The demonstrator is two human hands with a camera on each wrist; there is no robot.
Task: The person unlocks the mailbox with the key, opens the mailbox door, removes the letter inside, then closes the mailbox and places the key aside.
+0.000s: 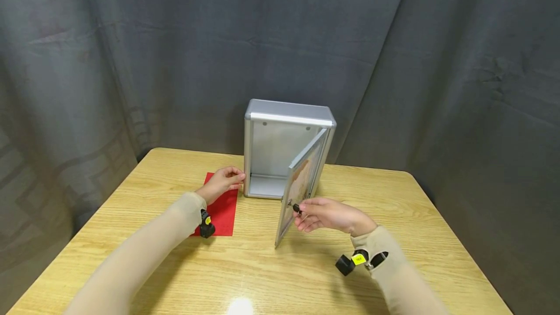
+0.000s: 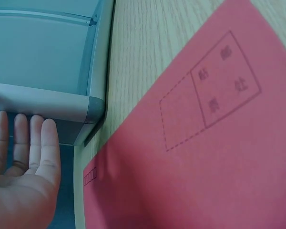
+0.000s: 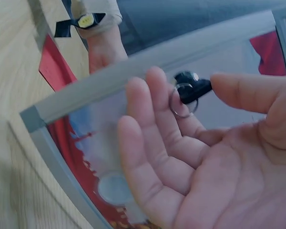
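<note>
A silver metal box (image 1: 286, 108) stands upright on the table, its hinged door (image 1: 302, 174) swung out toward me on the right. My right hand (image 1: 325, 214) pinches a black-headed key (image 3: 193, 90) between thumb and index finger, at the lock on the door's free edge. A metal ring hangs from the key; its blade is hidden. My left hand (image 1: 224, 181) touches the box's left side, the fingers fairly straight against the side wall in the left wrist view. Beneath that hand lies a red envelope (image 1: 223, 213) with printed boxes and characters.
Light wood table (image 1: 253, 261) bears the box and envelope. A dark grey curtain (image 1: 197, 62) hangs behind and on both sides. Through the door's panel shows a printed picture in red and pale tones. Both wrists wear small black cameras on straps.
</note>
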